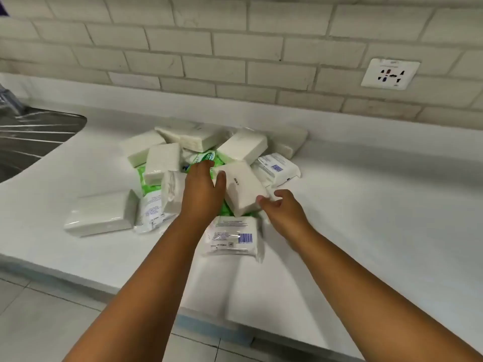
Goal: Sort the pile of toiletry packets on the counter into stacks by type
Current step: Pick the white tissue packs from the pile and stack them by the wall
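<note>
The left hand (202,190) covers most of the green packet (206,159), its label mostly hidden, print on the barcode packet (232,237) too blurred to read, and the sink (28,137) runs off frame left.
</note>
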`<state>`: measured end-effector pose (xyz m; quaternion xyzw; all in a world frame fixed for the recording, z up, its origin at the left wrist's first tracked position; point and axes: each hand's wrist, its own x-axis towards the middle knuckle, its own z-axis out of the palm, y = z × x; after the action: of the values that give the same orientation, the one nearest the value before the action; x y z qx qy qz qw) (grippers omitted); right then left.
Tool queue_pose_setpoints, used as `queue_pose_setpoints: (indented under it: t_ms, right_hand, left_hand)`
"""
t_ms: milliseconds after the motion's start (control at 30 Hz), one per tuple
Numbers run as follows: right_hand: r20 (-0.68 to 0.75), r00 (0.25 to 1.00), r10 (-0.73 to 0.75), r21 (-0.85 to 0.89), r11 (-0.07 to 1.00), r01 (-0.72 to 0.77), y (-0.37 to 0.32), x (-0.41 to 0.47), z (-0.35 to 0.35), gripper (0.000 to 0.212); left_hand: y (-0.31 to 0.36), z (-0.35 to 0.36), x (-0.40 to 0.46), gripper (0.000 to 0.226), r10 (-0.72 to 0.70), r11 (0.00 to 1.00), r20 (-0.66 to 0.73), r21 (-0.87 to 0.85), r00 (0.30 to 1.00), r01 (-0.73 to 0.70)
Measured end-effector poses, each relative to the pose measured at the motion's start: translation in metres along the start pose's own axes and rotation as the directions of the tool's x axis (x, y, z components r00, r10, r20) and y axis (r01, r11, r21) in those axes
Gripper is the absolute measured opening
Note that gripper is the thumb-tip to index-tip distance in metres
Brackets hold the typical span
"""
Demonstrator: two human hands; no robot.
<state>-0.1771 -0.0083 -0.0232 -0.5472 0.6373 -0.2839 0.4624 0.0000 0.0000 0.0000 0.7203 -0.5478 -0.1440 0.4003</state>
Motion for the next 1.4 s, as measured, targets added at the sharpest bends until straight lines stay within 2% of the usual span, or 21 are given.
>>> queue_pose_setpoints:
  t_ms: [133, 267, 400, 533, 633, 800, 1033, 1200, 1400]
  right_hand:
    - [-0.021, 0.995, 0.102, 0.117, 0.988, -0.099, -0.001, 0.007, 0.015, 0.058]
    - [-0.105, 0.984, 0.144, 0.232, 0.966, -0.116, 0.002, 0.015, 0.026, 0.039]
    - [-0.161, 0.974, 0.161, 0.328, 0.939, -0.101, 0.002, 0.015, 0.029, 0.025]
    - [-0.226, 0.961, 0.16, 0.371, 0.926, -0.067, -0.002, 0.009, 0.022, 0.037]
    - [-0.298, 0.945, 0.135, 0.39, 0.921, -0.009, 0.0, 0.004, 0.012, 0.031]
    - [-0.444, 0.893, 0.079, 0.31, 0.948, 0.071, 0.015, -0.013, -0.023, 0.053]
    - [-0.559, 0.824, 0.096, 0.254, 0.965, 0.06, 0.076, -0.062, -0.094, 0.038]
    - [-0.6, 0.792, 0.11, 0.202, 0.979, 0.018, 0.12, -0.089, -0.152, 0.042]
    - [-0.587, 0.802, 0.107, 0.22, 0.975, 0.03, 0.165, -0.109, -0.219, 0.044]
  left_hand:
    - [-0.002, 0.004, 0.022, 0.044, 0.055, 0.995, 0.088, 0.082, 0.995, -0.062]
    - [-0.008, 0.018, 0.038, 0.033, 0.038, 0.994, 0.216, 0.096, 0.976, -0.06]
    - [-0.008, 0.022, 0.038, 0.032, 0.031, 0.996, 0.197, 0.076, 0.98, -0.047]
    - [-0.003, 0.025, 0.034, 0.035, 0.047, 0.999, 0.193, 0.013, 0.98, -0.05]
    - [0.007, 0.03, 0.026, 0.035, 0.032, 0.999, 0.215, -0.046, 0.976, -0.023]
    - [0.032, 0.046, 0.003, 0.035, 0.06, 0.996, 0.273, -0.086, 0.96, -0.038]
    - [0.072, 0.097, -0.062, 0.029, 0.109, 0.987, 0.457, -0.152, 0.883, -0.043]
    - [0.108, 0.146, -0.104, 0.029, 0.124, 0.986, 0.588, -0.161, 0.799, -0.035]
    - [0.158, 0.19, -0.142, 0.023, 0.107, 0.987, 0.613, -0.159, 0.783, -0.01]
